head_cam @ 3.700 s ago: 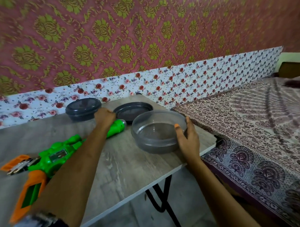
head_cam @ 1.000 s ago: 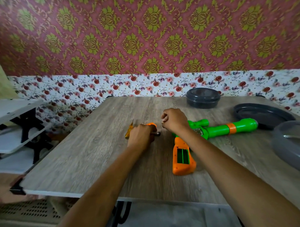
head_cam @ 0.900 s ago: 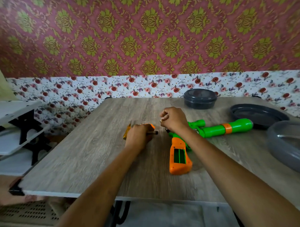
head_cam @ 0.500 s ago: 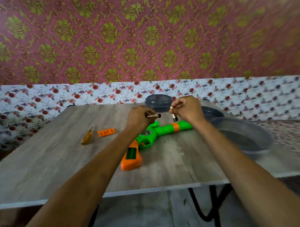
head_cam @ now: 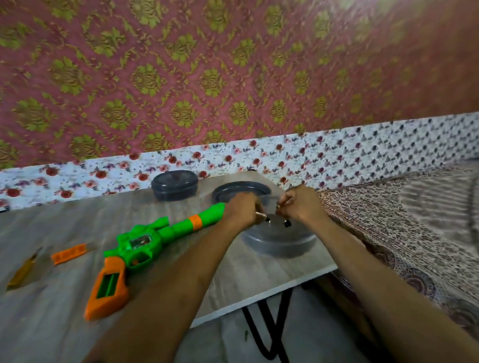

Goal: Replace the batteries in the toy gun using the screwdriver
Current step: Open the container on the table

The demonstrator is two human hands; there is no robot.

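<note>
Both hands, left and right, each pinch a battery above the open grey bowl at the table's right edge. The toy gun lies mid-table; its orange cover and the screwdriver lie near the left edge.

Hands: two, left hand and right hand, each pinched on one battery; batteries seen: two, left battery and right battery; toy gun: one, green and orange, lying on the table; tables: one; orange battery cover: one, loose on the tabletop; screwdriver: one, yellow-handled, blurred; grey round containers: two, one lidded container at the far edge, one open container under the hands; loose dark lid: one; patterned bedspread: one, at right.
</note>
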